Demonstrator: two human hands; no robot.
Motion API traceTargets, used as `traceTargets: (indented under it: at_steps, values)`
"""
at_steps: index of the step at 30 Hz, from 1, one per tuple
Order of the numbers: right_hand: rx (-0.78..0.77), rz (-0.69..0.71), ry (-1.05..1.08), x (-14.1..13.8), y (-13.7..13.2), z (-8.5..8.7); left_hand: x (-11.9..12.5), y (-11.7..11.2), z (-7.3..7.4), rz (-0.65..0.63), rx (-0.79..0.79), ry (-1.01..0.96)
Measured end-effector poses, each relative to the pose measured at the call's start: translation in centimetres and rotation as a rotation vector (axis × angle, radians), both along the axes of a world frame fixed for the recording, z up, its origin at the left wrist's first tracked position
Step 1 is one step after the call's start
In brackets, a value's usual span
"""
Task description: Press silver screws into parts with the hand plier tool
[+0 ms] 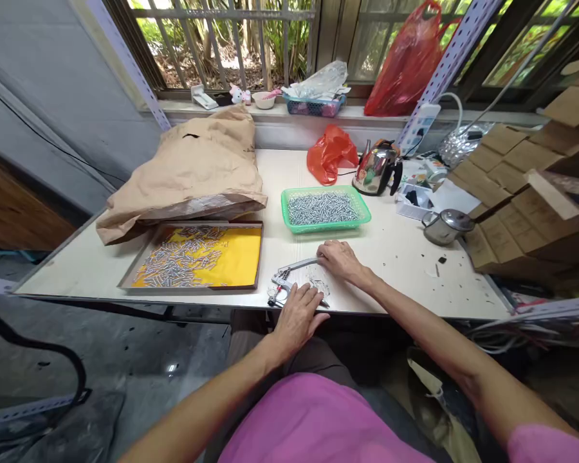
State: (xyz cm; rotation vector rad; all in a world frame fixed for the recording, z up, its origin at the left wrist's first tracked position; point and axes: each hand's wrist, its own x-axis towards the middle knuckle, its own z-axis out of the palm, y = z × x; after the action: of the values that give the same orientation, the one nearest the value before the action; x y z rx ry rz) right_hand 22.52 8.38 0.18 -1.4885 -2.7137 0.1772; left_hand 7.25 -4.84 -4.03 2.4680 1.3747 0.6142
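At the table's front edge lies a small metal lever tool (282,278) with a long handle, a spring and a bit of red on it. The fingers of my right hand (340,260) are curled over the far end of its handle. My left hand (296,316) rests across the tool's near side, fingers stretched out and thumb apart, hiding part of it. Behind, a green plastic basket (326,227) holds a mass of small silvery metal pins. More such pins (174,262) are spread over the yellow bottom of a shallow brown-rimmed tray (259,257) at the left.
A large brown paper bag (202,154) leans over the tray's back edge. An electric kettle (377,168), a red plastic bag (332,154) and a lidded metal mug (448,226) stand farther back. Cardboard boxes (525,218) are stacked at the right. Dark bits lie on the right tabletop.
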Motion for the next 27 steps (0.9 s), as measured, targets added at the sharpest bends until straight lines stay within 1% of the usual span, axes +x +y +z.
traceTargets:
  at_steps: [1, 2, 4, 6, 7, 9, 11, 12, 13, 14, 15, 18, 19, 21, 23, 24, 26, 27]
  values:
    - [0.013, 0.033, -0.003, -0.7, -0.1, 0.4, -0.1, 0.0, -0.1, -0.005, 0.007, -0.003]
    - [0.023, 0.102, 0.000, -1.5, -0.4, 0.8, -0.2, -0.1, -0.3, -0.010, 0.015, -0.009]
    - [0.015, 0.315, 0.018, -3.4, -1.4, 1.2, -0.5, -0.4, -0.6, -0.015, 0.028, -0.024]
    - [-0.032, 0.532, 0.015, -5.5, -2.7, 1.2, -0.8, -1.3, -0.9, -0.026, 0.035, -0.030]
    - [-0.052, 0.614, -0.001, -6.4, -3.2, 1.1, -0.9, -1.8, -0.9, -0.036, 0.039, -0.029]
    - [-0.068, 0.715, -0.039, -7.6, -4.1, 0.9, -1.5, -3.2, -0.8, -0.072, 0.060, -0.033]
    - [-0.070, 0.765, -0.028, -8.1, -4.6, 0.6, -2.6, -4.3, -0.2, -0.098, 0.103, -0.065]
    - [-0.069, 0.775, 0.005, -8.2, -4.6, 0.3, -3.4, -4.6, 0.2, -0.086, 0.129, -0.087]
    - [-0.071, 0.782, 0.048, -8.1, -4.6, 0.1, -4.4, -4.7, 0.6, -0.048, 0.149, -0.104]
    - [-0.077, 0.783, 0.092, -7.9, -4.6, -0.3, -5.7, -4.5, 1.2, 0.021, 0.161, -0.114]
    - [-0.080, 0.774, 0.132, -7.8, -4.6, -0.7, -7.2, -4.0, 1.7, 0.123, 0.170, -0.117]
    - [-0.064, 0.719, 0.244, -7.6, -4.8, -2.0, -12.6, -1.3, 3.3, 0.496, 0.170, -0.062]
    - [-0.044, 0.714, 0.293, -7.7, -4.9, -2.3, -14.4, -0.1, 3.6, 0.581, 0.158, -0.020]
    - [0.026, 0.741, 0.416, -7.9, -5.0, -2.4, -17.3, 2.3, 4.0, 0.684, 0.107, 0.076]
    - [0.171, 0.721, 0.572, -8.0, -4.5, -1.7, -19.1, 4.2, 4.0, 0.737, 0.045, 0.175]
    - [0.265, 0.668, 0.655, -7.9, -3.8, -1.0, -19.6, 5.0, 3.9, 0.754, 0.016, 0.219]
    - [0.439, 0.496, 0.780, -7.2, -1.8, 0.9, -20.1, 6.1, 3.6, 0.768, -0.037, 0.297]
    - [0.498, 0.398, 0.804, -6.6, -0.4, 1.9, -20.2, 6.6, 3.5, 0.763, -0.059, 0.330]
